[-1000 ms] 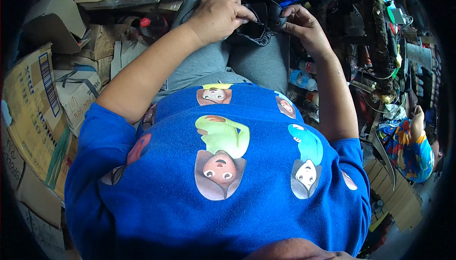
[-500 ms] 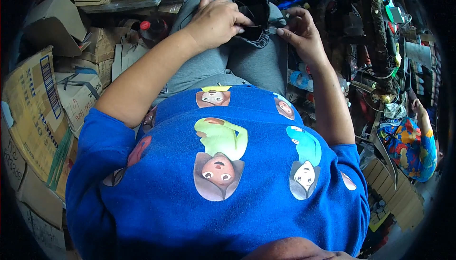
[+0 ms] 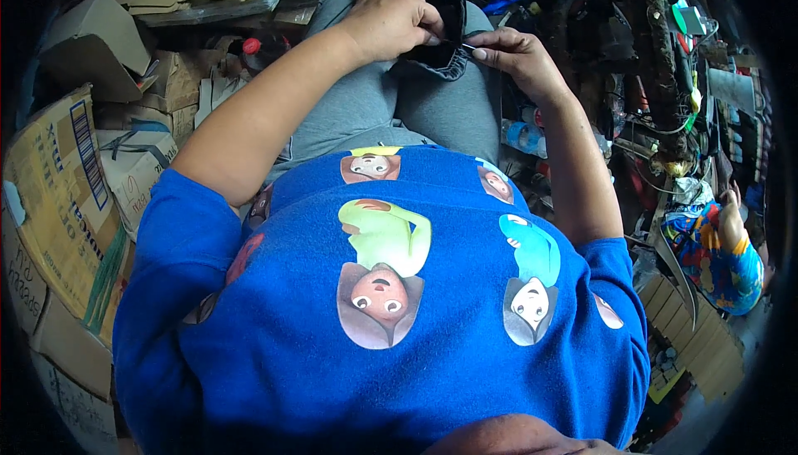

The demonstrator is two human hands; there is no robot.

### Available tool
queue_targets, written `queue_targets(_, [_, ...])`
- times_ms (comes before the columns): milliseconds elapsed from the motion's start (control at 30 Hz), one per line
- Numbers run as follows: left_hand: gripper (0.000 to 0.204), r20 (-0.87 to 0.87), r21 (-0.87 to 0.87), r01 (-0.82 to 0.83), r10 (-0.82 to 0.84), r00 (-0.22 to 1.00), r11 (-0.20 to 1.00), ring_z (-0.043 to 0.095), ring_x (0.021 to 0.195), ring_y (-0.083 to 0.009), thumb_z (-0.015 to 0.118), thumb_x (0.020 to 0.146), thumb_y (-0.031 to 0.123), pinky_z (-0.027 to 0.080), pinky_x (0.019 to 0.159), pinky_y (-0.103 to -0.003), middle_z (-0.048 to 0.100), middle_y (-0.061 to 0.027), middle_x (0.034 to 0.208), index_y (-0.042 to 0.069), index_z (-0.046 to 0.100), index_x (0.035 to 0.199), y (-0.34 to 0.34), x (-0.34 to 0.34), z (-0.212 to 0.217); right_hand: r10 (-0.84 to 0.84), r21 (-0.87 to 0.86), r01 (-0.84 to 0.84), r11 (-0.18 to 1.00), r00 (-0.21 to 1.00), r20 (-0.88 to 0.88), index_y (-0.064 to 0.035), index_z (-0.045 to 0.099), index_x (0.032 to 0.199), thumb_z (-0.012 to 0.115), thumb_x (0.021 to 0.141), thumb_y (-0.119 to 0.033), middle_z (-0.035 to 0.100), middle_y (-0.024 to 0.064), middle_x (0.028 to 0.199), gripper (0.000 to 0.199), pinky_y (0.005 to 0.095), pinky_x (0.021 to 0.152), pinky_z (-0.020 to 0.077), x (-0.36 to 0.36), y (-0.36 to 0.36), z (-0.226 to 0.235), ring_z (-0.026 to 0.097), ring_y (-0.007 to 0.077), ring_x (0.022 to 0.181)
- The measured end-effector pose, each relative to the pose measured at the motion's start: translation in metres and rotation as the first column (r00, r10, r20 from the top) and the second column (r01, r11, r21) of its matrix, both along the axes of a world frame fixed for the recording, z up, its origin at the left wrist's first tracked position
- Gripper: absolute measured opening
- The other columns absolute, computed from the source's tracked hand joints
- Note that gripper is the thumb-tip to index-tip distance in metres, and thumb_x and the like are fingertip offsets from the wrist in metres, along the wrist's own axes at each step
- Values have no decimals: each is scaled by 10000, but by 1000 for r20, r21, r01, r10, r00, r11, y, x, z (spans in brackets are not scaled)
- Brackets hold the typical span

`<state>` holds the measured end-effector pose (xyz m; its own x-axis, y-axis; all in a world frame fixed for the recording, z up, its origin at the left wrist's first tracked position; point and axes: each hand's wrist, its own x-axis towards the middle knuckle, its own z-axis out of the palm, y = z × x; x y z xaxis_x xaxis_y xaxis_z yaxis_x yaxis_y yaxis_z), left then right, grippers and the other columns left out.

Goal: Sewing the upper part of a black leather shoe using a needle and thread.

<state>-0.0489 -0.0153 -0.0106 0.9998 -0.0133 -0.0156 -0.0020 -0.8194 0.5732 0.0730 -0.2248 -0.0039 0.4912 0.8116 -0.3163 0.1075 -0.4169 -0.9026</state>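
Both hands, the left hand (image 3: 391, 19) and right hand (image 3: 515, 60), pinch the dark fabric piece's (image 3: 436, 6) gathered edge between closed fingertips, the work looking midway.

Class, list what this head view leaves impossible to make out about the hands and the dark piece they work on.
- Dark fabric piece: its top is cut off by the picture's upper edge, so its kind is unclear.
- Thin pale item at the right hand: too small to identify.
- Left hand: its fingertips curl behind the fabric, hiding the grip.
- Small bottles beside the knee: partly hidden by the right forearm.
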Motion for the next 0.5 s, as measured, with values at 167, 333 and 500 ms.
queue_targets(167, [132, 214, 47, 73, -82, 973, 996, 548, 941, -185, 660, 759, 232, 349, 894, -370, 643, 23, 867, 175, 709, 867, 6, 0, 2, 19, -7, -19, 1000, 996, 87, -68, 690, 1039, 693, 806, -87, 677, 18, 912, 233, 244, 784, 489, -6, 1, 7, 614, 92, 837])
queue_targets(333, [164, 111, 19, -63, 60, 992, 998, 545, 948, -195, 682, 739, 243, 339, 900, -382, 646, 21, 884, 191, 711, 891, -1, -19, 10, -52, -47, 52, 998, 999, 0, -64, 680, 1057, 695, 803, -78, 680, 20, 914, 255, 244, 795, 491, -13, 0, 11, 608, 85, 847])
queue_targets(500, [172, 85, 32, -153, 149, 985, 988, 523, 988, -184, 688, 737, 252, 304, 913, -390, 647, 40, 903, 204, 712, 901, -3, -23, 9, -76, -56, 74, 996, 996, -35, -57, 680, 1053, 691, 802, -70, 676, 19, 917, 252, 247, 804, 491, -13, 3, 15, 608, 87, 849])
